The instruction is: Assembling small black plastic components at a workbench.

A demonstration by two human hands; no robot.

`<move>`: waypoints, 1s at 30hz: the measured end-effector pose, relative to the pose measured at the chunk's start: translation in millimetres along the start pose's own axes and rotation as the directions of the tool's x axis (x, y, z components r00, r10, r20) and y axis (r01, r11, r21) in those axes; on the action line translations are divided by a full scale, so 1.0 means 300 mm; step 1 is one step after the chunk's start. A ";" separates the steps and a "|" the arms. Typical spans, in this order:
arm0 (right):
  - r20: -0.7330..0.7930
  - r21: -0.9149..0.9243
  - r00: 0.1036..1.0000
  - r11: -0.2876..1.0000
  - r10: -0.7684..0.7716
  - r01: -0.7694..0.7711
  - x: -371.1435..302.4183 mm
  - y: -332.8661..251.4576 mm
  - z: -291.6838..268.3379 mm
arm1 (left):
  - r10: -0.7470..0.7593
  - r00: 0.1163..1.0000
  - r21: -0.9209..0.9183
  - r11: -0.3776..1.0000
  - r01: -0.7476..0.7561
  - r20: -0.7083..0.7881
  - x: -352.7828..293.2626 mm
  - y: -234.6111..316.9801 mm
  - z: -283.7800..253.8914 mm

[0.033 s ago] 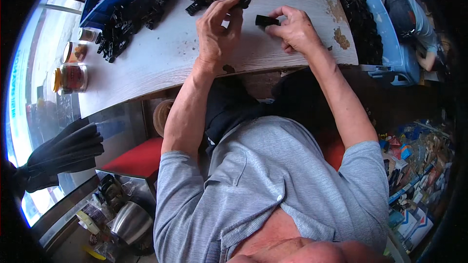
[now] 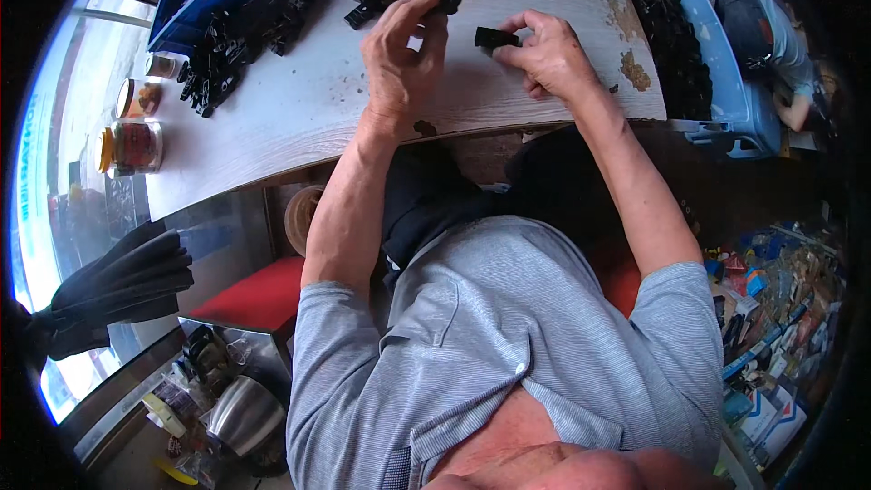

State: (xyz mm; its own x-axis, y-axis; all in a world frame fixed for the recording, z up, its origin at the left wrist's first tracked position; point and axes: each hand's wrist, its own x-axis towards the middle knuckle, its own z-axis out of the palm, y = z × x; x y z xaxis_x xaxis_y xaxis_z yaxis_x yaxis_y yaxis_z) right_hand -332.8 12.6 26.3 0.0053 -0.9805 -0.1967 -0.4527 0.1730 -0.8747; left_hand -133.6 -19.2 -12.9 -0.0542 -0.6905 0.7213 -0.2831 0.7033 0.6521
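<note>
My left hand (image 2: 399, 53) is raised over the white table and pinches a small black plastic part (image 2: 450, 1) between thumb and fingertips. To its right, my right hand (image 2: 553, 54) grips another black part (image 2: 495, 39), a short block-like piece whose end sticks out toward the left hand. The two parts are apart from each other. Beyond my hands lies a pile of similar black parts (image 2: 363, 2), and more of them form a heap (image 2: 222, 54) at the left. The exact kind of part is too small to make out.
The white tabletop (image 2: 281, 118) has worn brown patches near its right edge. Blue bins (image 2: 195, 14) stand along the back left, and a light-blue crate (image 2: 721, 63) of black parts is at the right. Jars (image 2: 136, 147) line the left edge. Another person (image 2: 771, 36) is at far right.
My left hand has shifted very slightly left with its black part. The right hand's piece has tilted a little; otherwise the scene looks the same.
</note>
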 end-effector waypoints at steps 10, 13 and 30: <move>-0.052 -0.043 0.998 0.998 0.034 -0.036 0.007 -0.003 0.010 | -0.297 0.955 -0.051 0.953 0.298 0.021 -0.097 0.035 -0.075; -0.072 -0.021 0.997 0.999 0.031 -0.033 0.002 -0.004 0.011 | -0.410 0.911 -0.007 0.912 0.411 0.046 -0.112 0.058 -0.083; 0.034 0.172 0.997 0.982 0.073 -0.077 0.009 -0.012 -0.014 | -0.240 0.962 0.280 0.940 0.196 0.133 -0.109 0.061 -0.072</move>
State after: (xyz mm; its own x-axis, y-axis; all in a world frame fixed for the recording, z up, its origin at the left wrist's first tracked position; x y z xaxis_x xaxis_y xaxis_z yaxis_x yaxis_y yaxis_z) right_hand -335.0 9.0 30.8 0.0023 -0.9616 -0.2745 -0.2918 0.2619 -0.9199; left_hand -116.4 20.0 -19.5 -0.1113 -0.8551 0.5063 -0.5445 0.4787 0.6888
